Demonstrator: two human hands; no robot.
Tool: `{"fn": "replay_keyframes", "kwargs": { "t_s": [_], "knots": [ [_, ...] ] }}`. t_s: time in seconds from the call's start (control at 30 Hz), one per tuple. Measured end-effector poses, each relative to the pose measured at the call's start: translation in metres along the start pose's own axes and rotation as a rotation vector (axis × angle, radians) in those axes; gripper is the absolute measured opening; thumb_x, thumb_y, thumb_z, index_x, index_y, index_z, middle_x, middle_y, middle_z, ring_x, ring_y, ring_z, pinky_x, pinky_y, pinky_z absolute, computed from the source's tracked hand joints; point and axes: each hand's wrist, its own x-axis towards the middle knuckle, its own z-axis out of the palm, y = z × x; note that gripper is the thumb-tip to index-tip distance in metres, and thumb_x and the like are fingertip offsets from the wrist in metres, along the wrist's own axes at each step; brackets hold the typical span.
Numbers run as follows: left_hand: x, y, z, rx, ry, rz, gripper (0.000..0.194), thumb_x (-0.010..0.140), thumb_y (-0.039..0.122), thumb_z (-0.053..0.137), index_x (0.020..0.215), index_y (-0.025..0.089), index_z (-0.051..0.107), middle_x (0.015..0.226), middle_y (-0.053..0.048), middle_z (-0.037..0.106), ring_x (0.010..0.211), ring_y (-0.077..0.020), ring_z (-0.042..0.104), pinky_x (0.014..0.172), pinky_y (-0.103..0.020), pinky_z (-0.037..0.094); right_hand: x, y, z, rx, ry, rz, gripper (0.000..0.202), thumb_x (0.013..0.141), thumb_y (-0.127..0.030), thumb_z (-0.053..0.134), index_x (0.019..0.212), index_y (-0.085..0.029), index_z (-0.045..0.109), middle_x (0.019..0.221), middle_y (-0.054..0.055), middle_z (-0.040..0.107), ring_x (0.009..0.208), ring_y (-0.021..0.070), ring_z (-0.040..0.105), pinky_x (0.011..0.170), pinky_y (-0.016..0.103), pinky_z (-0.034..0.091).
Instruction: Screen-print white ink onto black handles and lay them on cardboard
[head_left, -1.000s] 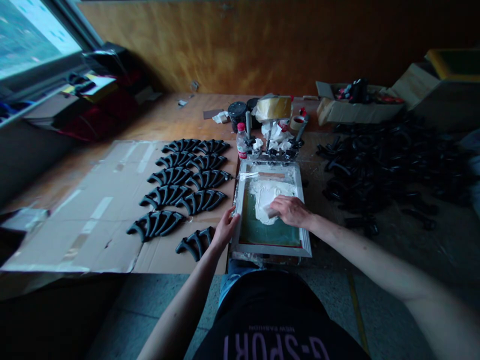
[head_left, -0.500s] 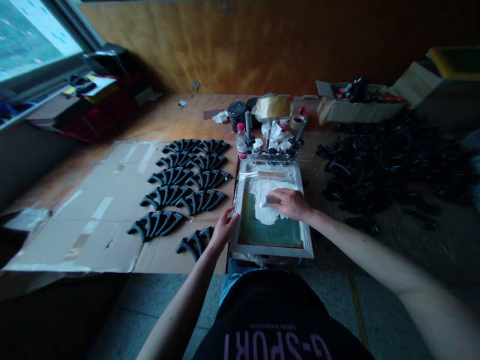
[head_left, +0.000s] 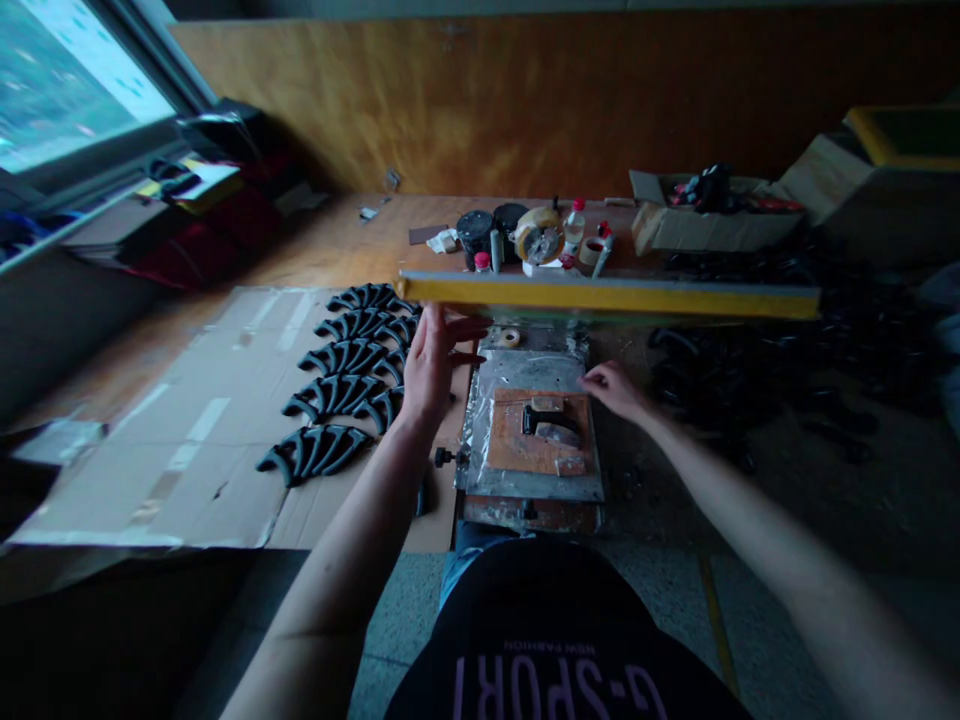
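Observation:
The screen printing frame (head_left: 615, 297) is tilted up and seen edge-on, with a yellow edge towards me. My left hand (head_left: 429, 365) is just under its left end, fingers stretched out to the right; its fingertips seem to touch the frame's lower edge. Below lies a metal base plate (head_left: 480, 480) carrying a worn wooden jig (head_left: 510, 450). A black curved handle (head_left: 551, 420) sits in the jig. My right hand (head_left: 616, 388) is at the plate's right edge, fingers curled together; anything between them is hidden.
Rows of black curved handles (head_left: 341, 365) lie on cardboard (head_left: 225, 430) at the left. A dark heap of similar parts (head_left: 862, 350) is at the right. Behind the frame stand black tubs (head_left: 475, 235), a bottle (head_left: 574, 228) and an open carton (head_left: 690, 232).
The frame, flat before with white paste on its mesh, has swung up, uncovering the jig. My right hand has left the paste and moved slightly right; my left hand has moved up and away from me.

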Motion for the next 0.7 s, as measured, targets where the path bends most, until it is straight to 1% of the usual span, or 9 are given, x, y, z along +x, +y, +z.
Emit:
{"fn": "replay_keyframes", "kwargs": {
  "t_s": [0.07, 0.13, 0.27, 0.33, 0.4, 0.47, 0.5, 0.6, 0.7],
  "knots": [
    [-0.004, -0.006, 0.008, -0.048, 0.038, -0.009, 0.059, 0.089, 0.066, 0.042, 0.13, 0.024, 0.05, 0.103, -0.009, 0.073, 0.093, -0.02, 0.069, 0.064, -0.025, 0.055, -0.02, -0.021, 0.03, -0.087, -0.121, -0.119, 0.024, 0.084, -0.039, 0.068, 0.08, -0.016, 0.067, 0.091, 0.009, 0.067, 0.091, 0.0216, 0.06, 0.083, 0.031, 0.045],
    [-0.026, -0.026, 0.013, -0.075, 0.045, -0.126, 0.062, 0.088, 0.065, 0.044, 0.134, 0.023, 0.046, 0.112, -0.012, 0.072, 0.093, -0.0212, 0.07, 0.063, -0.027, 0.056, -0.033, -0.044, 0.047, -0.182, -0.212, -0.113, 0.02, 0.087, -0.033, 0.065, 0.086, -0.013, 0.065, 0.096, 0.013, 0.066, 0.098, 0.024, 0.058, 0.088, 0.032, 0.043],
    [-0.097, -0.08, 0.019, -0.047, -0.193, -0.764, 0.067, 0.082, 0.066, 0.056, 0.125, 0.015, 0.055, 0.125, -0.023, 0.065, 0.102, -0.0306, 0.068, 0.063, -0.032, 0.057, -0.053, -0.095, 0.053, -0.128, -0.232, 0.062, 0.02, 0.096, -0.029, 0.051, 0.1, -0.012, 0.061, 0.097, 0.015, 0.065, 0.096, 0.0231, 0.059, 0.084, 0.031, 0.043],
    [-0.124, -0.099, 0.018, -0.11, -0.19, -0.897, 0.062, 0.083, 0.063, 0.056, 0.122, 0.015, 0.057, 0.129, -0.021, 0.062, 0.111, -0.0313, 0.065, 0.072, -0.035, 0.058, -0.064, -0.118, 0.054, 0.002, -0.229, -0.056, 0.018, 0.097, -0.027, 0.05, 0.102, -0.013, 0.06, 0.099, 0.013, 0.065, 0.097, 0.0216, 0.059, 0.084, 0.031, 0.044],
    [-0.138, -0.108, 0.005, -0.186, -0.096, -0.882, 0.054, 0.085, 0.059, 0.055, 0.115, 0.015, 0.059, 0.127, -0.019, 0.064, 0.109, -0.0291, 0.066, 0.075, -0.035, 0.058, -0.072, -0.124, 0.053, 0.145, -0.28, -0.288, 0.013, 0.095, -0.022, 0.052, 0.101, -0.016, 0.061, 0.101, 0.009, 0.065, 0.101, 0.0193, 0.057, 0.088, 0.029, 0.043],
    [-0.142, -0.114, -0.028, -0.153, 0.042, -0.827, 0.046, 0.086, 0.055, 0.055, 0.107, 0.015, 0.06, 0.12, -0.017, 0.068, 0.096, -0.0263, 0.071, 0.071, -0.034, 0.058, -0.078, -0.102, 0.044, 0.188, -0.311, -0.383, 0.012, 0.093, -0.017, 0.055, 0.101, -0.019, 0.063, 0.104, 0.006, 0.064, 0.102, 0.0168, 0.057, 0.091, 0.028, 0.042],
    [-0.144, -0.116, -0.051, -0.101, 0.119, -0.801, 0.043, 0.087, 0.054, 0.054, 0.105, 0.015, 0.059, 0.116, -0.016, 0.07, 0.088, -0.0248, 0.072, 0.068, -0.034, 0.058, -0.08, -0.081, 0.036, 0.134, -0.307, -0.329, 0.014, 0.091, -0.014, 0.056, 0.102, -0.019, 0.063, 0.106, 0.006, 0.064, 0.102, 0.0166, 0.057, 0.09, 0.028, 0.042],
    [-0.154, -0.13, -0.138, 0.171, 0.505, -0.781, 0.035, 0.092, 0.048, 0.044, 0.096, 0.015, 0.056, 0.078, -0.009, 0.072, 0.063, -0.0216, 0.07, 0.06, -0.035, 0.058, -0.093, 0.012, 0.002, -0.293, -0.308, 0.053, 0.026, 0.09, -0.008, 0.048, 0.108, -0.017, 0.064, 0.113, 0.013, 0.062, 0.107, 0.0219, 0.056, 0.086, 0.032, 0.042],
    [-0.172, -0.146, -0.206, 0.468, 0.587, -0.911, 0.035, 0.09, 0.046, 0.043, 0.088, 0.014, 0.057, 0.057, -0.007, 0.064, 0.052, -0.0226, 0.066, 0.05, -0.033, 0.055, -0.116, 0.099, -0.021, -0.677, -0.421, 0.336, 0.038, 0.091, -0.007, 0.036, 0.117, -0.015, 0.063, 0.122, 0.019, 0.059, 0.112, 0.0283, 0.054, 0.084, 0.038, 0.04]
  ]
}}
